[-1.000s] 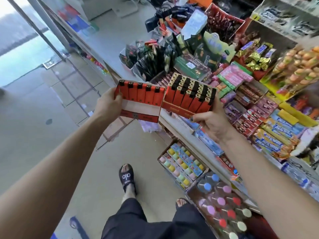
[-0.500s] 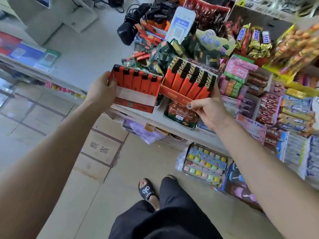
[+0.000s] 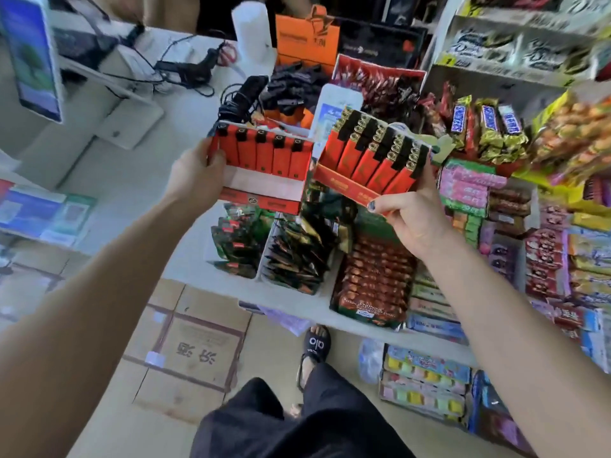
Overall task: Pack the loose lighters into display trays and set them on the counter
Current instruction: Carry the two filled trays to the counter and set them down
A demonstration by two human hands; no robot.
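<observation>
Above the crowded tabletop (image 3: 155,166), two red display trays are carried side by side, not yet set down. Left hand (image 3: 195,175) grips the left tray (image 3: 264,180) by its outer end; one row of orange lighters (image 3: 261,153) stands at its back, front section bare. Right hand (image 3: 410,213) pinches the right tray (image 3: 363,180) at its near corner, thumb on the front lip; this tray is full and tilted toward the camera.

Risk, as judged: the tilted right tray is held only at one corner, so lighters could slide out or the tray could twist. Free space below is scarce; snack boxes (image 3: 294,249) sit directly under, and a landing there could topple stock.

Versus half a second ago: both trays have moved further over the tabletop, past its near edge; grips unchanged; the view has swung toward the back of the tabletop.
</observation>
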